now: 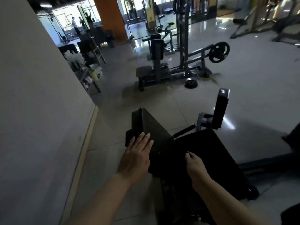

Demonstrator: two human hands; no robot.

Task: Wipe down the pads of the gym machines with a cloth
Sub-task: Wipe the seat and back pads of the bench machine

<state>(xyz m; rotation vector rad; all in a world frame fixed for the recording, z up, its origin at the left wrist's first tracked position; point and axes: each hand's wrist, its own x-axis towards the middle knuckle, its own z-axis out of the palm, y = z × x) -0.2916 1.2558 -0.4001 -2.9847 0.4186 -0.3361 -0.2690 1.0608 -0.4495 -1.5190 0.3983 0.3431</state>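
A black gym machine stands right in front of me. Its slanted pad (151,125) rises at centre, and my left hand (138,153) rests flat on the pad's lower left edge with the fingers straight. To the right lies a wide, very dark seat pad (211,143). My right hand (194,164) is down on it, thumb pointing forward and the other fingers curled under, out of sight. The surface under that hand is too dark to make out a cloth. A smaller upright pad (220,109) stands behind the seat.
A grey wall (40,111) runs close along my left. Ahead on the tiled floor stands another machine (162,65) with a weight plate (218,51), and a loose plate (191,83) lies beside it. Shelves (87,70) are at the wall's end. People stand far back left.
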